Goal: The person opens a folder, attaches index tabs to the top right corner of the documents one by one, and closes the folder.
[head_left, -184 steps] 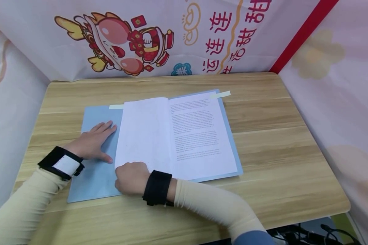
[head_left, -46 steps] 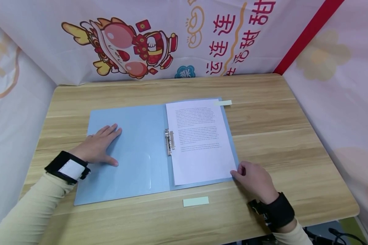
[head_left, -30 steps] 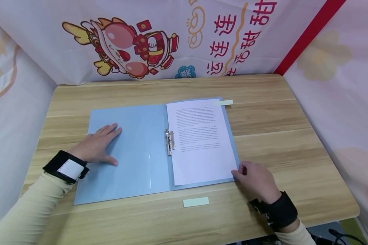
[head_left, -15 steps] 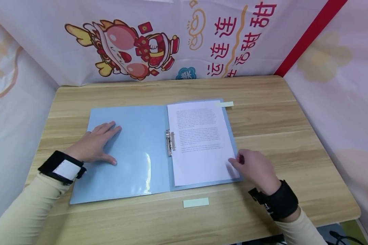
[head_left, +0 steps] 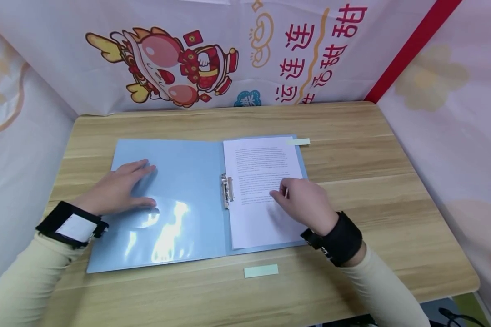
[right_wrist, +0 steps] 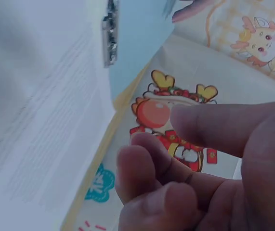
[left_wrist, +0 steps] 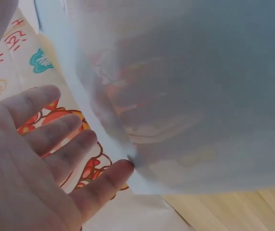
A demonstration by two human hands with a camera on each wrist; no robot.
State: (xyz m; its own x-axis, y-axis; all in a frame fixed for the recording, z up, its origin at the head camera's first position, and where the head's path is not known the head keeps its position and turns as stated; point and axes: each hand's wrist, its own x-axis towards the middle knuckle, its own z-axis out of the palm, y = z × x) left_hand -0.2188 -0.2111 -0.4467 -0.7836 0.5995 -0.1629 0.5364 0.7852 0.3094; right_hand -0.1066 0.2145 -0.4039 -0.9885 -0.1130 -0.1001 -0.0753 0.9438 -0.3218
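Observation:
A light blue folder (head_left: 180, 163) lies spread on the wooden table, with a metal clip (head_left: 226, 190) along its spine. On its right half lies a printed sheet of paper (head_left: 253, 227). My left hand (head_left: 114, 188), fingers spread, is at the outer edge of the left cover, which is tilted slightly up. In the left wrist view a fingertip (left_wrist: 124, 169) meets that cover's edge. Over the sheet hovers my right hand (head_left: 304, 202), its fingers loosely bent. The right wrist view shows the thumb (right_wrist: 200, 120) apart from the fingers, nothing between them.
A pale green paper strip (head_left: 261, 271) lies on the table in front of the folder. Another pale strip (head_left: 300, 142) sticks out at the sheet's upper right corner. Printed cloth walls (head_left: 311, 86) stand behind and beside the table (head_left: 352, 150). Cables (head_left: 458, 315) show below its right front.
The page spread over the left cover is gone from there, and a strip lies in front. Lately my right hand has left the sheet's lower right corner and moved up-left; the left cover has risen slightly.

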